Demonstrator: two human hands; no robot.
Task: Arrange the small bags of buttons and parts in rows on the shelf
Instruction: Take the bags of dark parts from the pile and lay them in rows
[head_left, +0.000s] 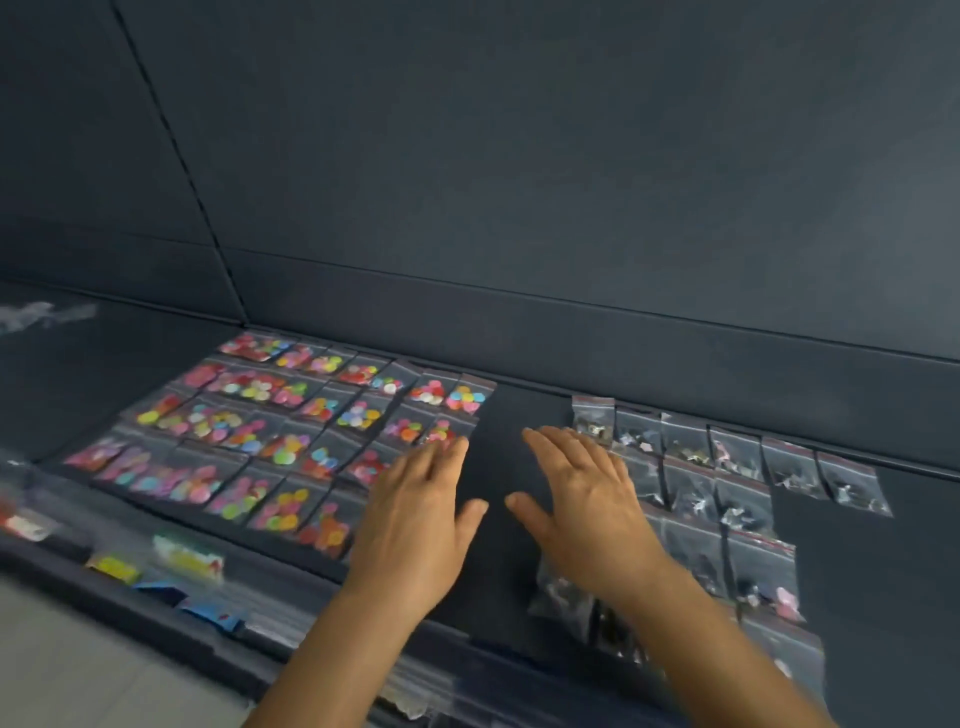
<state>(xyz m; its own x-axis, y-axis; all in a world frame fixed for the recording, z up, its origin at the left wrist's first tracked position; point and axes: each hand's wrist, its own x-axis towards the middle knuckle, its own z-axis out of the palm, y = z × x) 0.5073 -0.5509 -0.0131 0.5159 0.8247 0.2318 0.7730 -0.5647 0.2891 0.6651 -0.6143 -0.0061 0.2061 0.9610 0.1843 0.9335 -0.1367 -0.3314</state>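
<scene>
On the dark shelf (498, 467), several small clear bags of coloured buttons (291, 436) lie in rows on the left. Clear bags of dark metal parts (737, 483) lie in rows on the right. My left hand (415, 525) rests flat, fingers spread, over the right edge of the button bags. Flat on the left edge of the parts bags lies my right hand (582, 499), fingers apart, partly covering them. A bare strip of shelf separates the two hands. Neither hand holds anything.
The dark back wall (571, 218) rises behind the shelf. A lower ledge in front holds blurred coloured packets (182, 561) and clear bags (415, 691). A crumpled clear bag (41, 314) lies at the far left. Bare shelf shows at the right (883, 571).
</scene>
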